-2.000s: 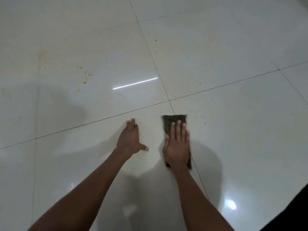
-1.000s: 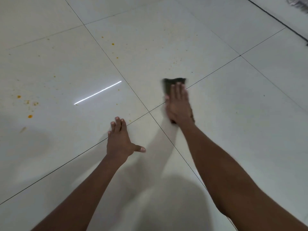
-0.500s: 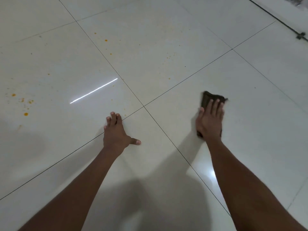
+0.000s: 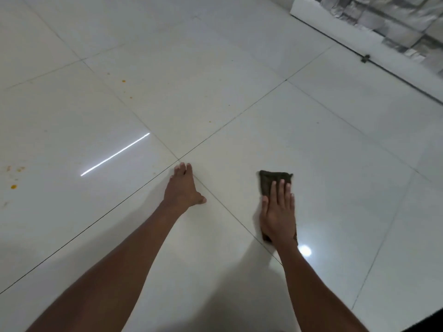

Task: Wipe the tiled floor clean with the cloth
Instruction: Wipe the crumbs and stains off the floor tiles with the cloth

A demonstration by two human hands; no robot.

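Note:
A dark folded cloth (image 4: 271,180) lies flat on the glossy white tiled floor (image 4: 239,68). My right hand (image 4: 278,212) presses palm-down on it, fingers straight, covering its near half. My left hand (image 4: 183,188) rests flat on the floor to the left of the cloth, at a crossing of tile joints, holding nothing. Orange spots (image 4: 123,81) dot the tile beyond my left hand, and more orange stains (image 4: 13,186) sit at the far left.
A stone-patterned wall (image 4: 395,22) with a white base runs along the top right, with a small dark object (image 4: 365,58) at its foot. Bright light reflections show on the tiles, a streak (image 4: 115,154) at left and a spot (image 4: 305,250) by my right wrist.
My right hand slid the cloth from the tile joint ahead to the right and back toward me. My left hand stayed planted. The view turned right, bringing the wall into sight.

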